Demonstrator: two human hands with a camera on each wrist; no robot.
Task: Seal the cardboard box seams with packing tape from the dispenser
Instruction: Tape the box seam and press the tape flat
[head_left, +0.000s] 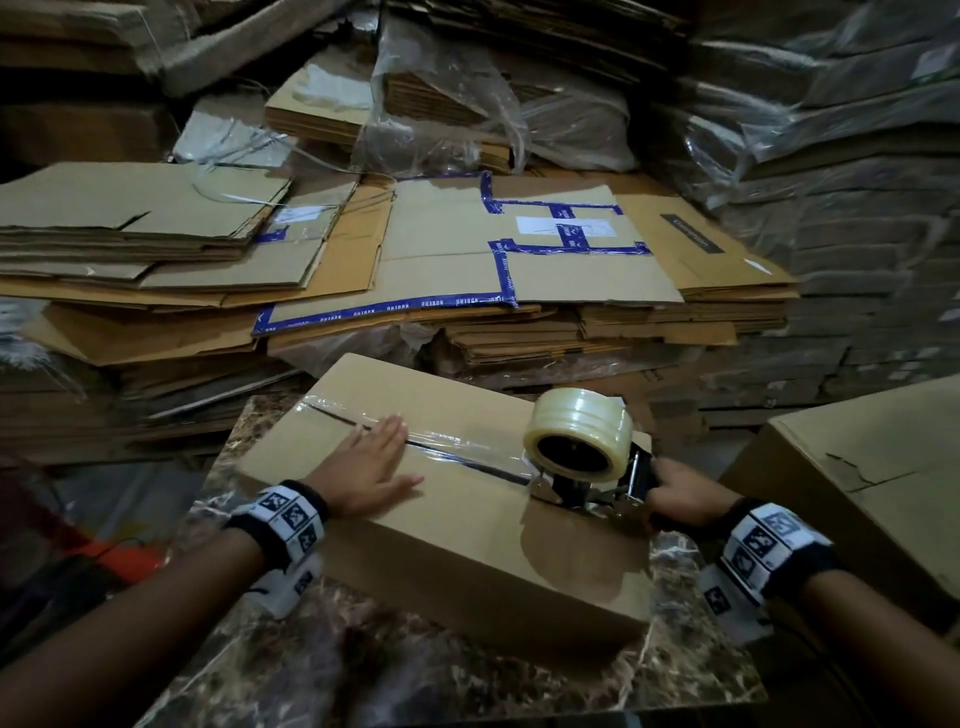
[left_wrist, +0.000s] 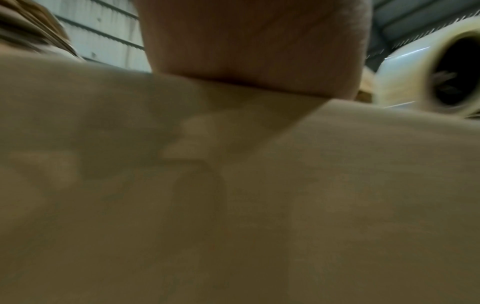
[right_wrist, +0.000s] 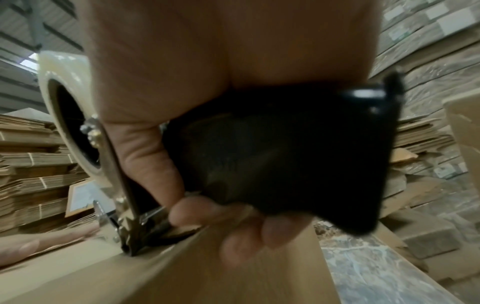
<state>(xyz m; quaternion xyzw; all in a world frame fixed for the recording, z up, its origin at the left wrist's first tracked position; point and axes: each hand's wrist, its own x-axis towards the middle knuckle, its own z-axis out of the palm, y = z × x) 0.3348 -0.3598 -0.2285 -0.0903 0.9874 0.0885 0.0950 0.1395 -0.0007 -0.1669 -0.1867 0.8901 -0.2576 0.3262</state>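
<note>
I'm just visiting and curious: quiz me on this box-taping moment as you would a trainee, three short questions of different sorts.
1. True or false: the left hand lies flat on the cardboard box.
2. The right hand grips: A) scissors B) the tape dispenser C) a knife?
3. Fill in: clear tape already covers the box's top ____.

Key: 1 true; 2 B; 3 seam.
</note>
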